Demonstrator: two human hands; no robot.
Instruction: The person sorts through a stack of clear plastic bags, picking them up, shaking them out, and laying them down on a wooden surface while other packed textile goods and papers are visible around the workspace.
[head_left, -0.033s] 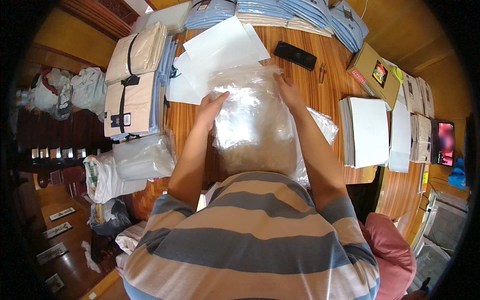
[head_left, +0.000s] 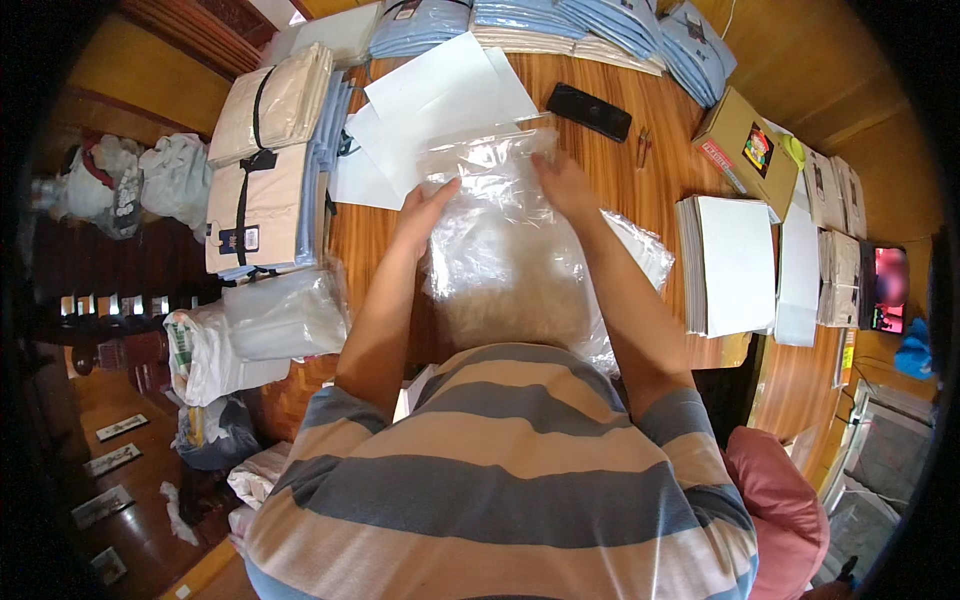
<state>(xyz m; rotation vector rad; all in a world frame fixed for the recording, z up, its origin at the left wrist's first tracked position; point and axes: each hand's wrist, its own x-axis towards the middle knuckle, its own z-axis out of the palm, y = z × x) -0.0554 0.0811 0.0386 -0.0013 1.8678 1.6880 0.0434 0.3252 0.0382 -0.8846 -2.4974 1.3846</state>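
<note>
L hand (head_left: 424, 214) & R hand (head_left: 566, 187) each pinch a side edge of the plastic bag (head_left: 505, 250), thumbs on top; under-fingers hidden, can't tell no. of layers. Bag's spread btwn the fingers, running back toward the shirt (head_left: 500, 440). Best: light, even pinch, gentle outward pull vs. creases; mind paper (head_left: 440, 85) beyond fingertips.

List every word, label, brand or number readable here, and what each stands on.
Cardboard box: lettering on a red strip, not copied out here; beside it, a colourful label.
Beige pack: tag too small to read.
Lit screen: too blurred to read.
Clear plastic bag: no print visible.
</note>
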